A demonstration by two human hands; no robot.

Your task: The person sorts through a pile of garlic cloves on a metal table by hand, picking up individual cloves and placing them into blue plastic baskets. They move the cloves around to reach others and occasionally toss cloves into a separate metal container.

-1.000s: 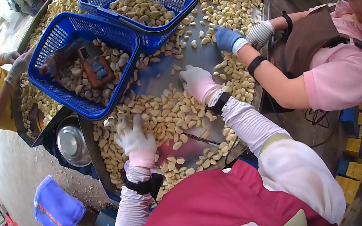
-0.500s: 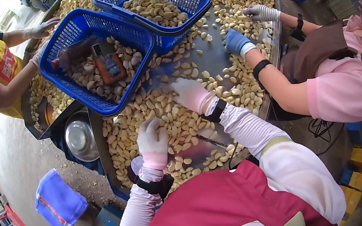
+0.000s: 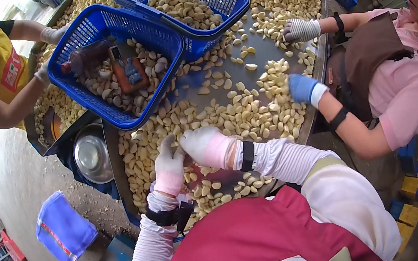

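Peeled garlic cloves [image 3: 221, 120] lie in a loose layer over the metal table [image 3: 263, 47]. My left hand [image 3: 169, 165], in a white glove with a pink cuff, is just above the near cloves with its fingers pinched together. Beside it, my right hand [image 3: 203, 143], gloved the same way, reaches in from the right with curled fingers. The fingertips of both hands nearly meet; whatever is between them is too small or hidden to make out.
A blue basket [image 3: 133, 122] holds darker cloves, a bottle and an orange-brown item; another blue basket [image 3: 239, 13] with cloves overlaps it. A steel bowl [image 3: 91, 154] sits at the left. Co-workers' gloved hands [image 3: 306, 87] work at the right and at the upper left.
My right hand has moved left and toward me, meeting my left hand. My left hand has shifted only slightly. The right co-worker's blue-gloved hand has come nearer, pulling cloves along.
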